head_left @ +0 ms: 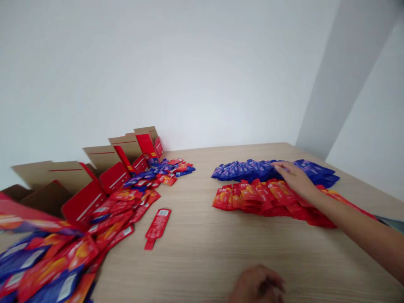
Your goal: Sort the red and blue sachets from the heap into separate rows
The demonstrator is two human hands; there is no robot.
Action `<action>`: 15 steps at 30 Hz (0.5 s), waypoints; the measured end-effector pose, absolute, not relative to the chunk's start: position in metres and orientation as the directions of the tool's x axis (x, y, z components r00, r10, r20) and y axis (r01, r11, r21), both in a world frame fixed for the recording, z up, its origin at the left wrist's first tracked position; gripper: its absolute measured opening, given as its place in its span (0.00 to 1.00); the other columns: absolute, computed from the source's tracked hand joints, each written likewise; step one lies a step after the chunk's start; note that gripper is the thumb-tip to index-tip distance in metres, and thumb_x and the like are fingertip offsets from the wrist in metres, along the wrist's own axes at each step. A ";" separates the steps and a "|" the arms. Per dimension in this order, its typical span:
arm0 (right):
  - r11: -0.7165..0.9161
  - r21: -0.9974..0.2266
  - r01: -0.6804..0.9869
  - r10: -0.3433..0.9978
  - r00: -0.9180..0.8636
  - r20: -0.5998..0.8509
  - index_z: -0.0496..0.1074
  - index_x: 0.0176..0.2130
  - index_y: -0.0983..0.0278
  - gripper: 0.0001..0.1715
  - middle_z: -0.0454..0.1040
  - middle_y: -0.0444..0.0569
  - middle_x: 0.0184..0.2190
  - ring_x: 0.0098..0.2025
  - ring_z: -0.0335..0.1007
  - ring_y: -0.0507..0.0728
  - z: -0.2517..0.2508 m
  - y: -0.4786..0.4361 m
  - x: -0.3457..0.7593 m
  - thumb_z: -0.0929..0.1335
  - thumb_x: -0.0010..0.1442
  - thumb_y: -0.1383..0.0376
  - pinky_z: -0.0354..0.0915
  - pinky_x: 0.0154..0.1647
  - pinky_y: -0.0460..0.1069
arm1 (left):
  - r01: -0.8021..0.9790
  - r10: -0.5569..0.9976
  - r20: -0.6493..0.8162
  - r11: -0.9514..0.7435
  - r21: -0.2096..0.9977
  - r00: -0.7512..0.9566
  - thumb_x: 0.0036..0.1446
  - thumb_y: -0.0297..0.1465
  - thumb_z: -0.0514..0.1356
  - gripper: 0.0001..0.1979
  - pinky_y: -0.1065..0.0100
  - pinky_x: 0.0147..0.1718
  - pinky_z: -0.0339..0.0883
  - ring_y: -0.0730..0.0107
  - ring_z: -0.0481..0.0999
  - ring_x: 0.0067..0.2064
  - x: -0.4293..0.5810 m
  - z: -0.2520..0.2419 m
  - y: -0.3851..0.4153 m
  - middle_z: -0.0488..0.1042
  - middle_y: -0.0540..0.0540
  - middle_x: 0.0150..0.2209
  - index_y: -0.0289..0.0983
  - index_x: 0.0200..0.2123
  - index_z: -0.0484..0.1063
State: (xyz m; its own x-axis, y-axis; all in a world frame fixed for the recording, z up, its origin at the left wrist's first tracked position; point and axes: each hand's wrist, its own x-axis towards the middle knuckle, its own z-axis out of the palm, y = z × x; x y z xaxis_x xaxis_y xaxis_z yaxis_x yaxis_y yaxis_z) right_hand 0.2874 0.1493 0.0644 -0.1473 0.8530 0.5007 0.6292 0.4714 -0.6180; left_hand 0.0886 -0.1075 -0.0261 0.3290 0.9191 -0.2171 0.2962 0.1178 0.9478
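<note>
My right hand (292, 174) reaches over a row of blue sachets (243, 169), its fingers stretched out and its fingertips at the row's upper edge. It looks open; whether it touches a sachet is unclear. Under my right wrist and forearm runs an overlapping row of red-orange sachets (252, 195). My left hand (257, 286), blurred at the bottom edge, is loosely curled near the tabletop. A gap shows between its fingers, and I see nothing in it.
Open red cardboard boxes (85, 202) line the left side of the wooden table (189, 248). In front of them spreads a mixed pile of red and blue sachets (110, 227). One red sachet (158, 225) lies apart, face down. A white wall (205, 75) rises behind.
</note>
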 end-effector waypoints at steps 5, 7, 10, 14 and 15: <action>0.690 -0.656 0.307 0.708 -0.474 0.523 0.71 0.43 0.59 0.16 0.74 0.53 0.46 0.51 0.68 0.61 0.030 0.029 0.171 0.59 0.62 0.57 0.62 0.54 0.58 | 0.359 0.979 0.202 -0.198 0.912 0.029 0.51 0.20 0.50 0.16 0.66 0.43 0.67 0.70 0.74 0.40 0.002 -0.007 -0.084 0.75 0.46 0.37 0.36 0.41 0.71; 0.687 -0.689 0.230 0.672 -0.561 0.483 0.70 0.45 0.60 0.17 0.73 0.55 0.46 0.51 0.67 0.60 0.013 -0.003 0.133 0.59 0.62 0.59 0.62 0.54 0.58 | 0.553 0.948 0.303 -0.202 0.808 -0.095 0.52 0.22 0.50 0.17 0.64 0.47 0.66 0.68 0.73 0.44 -0.059 0.004 -0.071 0.74 0.45 0.42 0.37 0.44 0.70; 0.610 -0.760 0.222 0.708 -0.583 0.398 0.70 0.46 0.61 0.17 0.73 0.56 0.46 0.51 0.67 0.60 -0.011 -0.025 0.087 0.59 0.61 0.60 0.63 0.54 0.58 | 0.830 0.898 0.329 0.068 0.553 -0.292 0.54 0.24 0.52 0.20 0.62 0.53 0.61 0.65 0.68 0.53 -0.154 0.023 -0.048 0.69 0.41 0.51 0.36 0.51 0.65; 0.499 -0.816 0.294 0.809 -0.496 0.316 0.70 0.44 0.64 0.19 0.73 0.58 0.44 0.49 0.68 0.61 -0.028 -0.029 0.051 0.58 0.60 0.60 0.62 0.53 0.59 | 0.894 0.838 0.323 0.377 0.242 -0.441 0.57 0.29 0.52 0.23 0.61 0.58 0.54 0.59 0.59 0.61 -0.253 0.048 -0.008 0.63 0.34 0.58 0.29 0.56 0.59; 0.476 -0.825 0.305 0.828 -0.472 0.303 0.70 0.43 0.64 0.19 0.74 0.57 0.43 0.48 0.69 0.61 -0.028 -0.029 0.047 0.58 0.60 0.59 0.62 0.53 0.58 | 0.885 0.827 0.322 0.407 0.225 -0.462 0.58 0.30 0.51 0.23 0.59 0.57 0.54 0.56 0.59 0.61 -0.272 0.053 0.003 0.62 0.33 0.58 0.29 0.57 0.58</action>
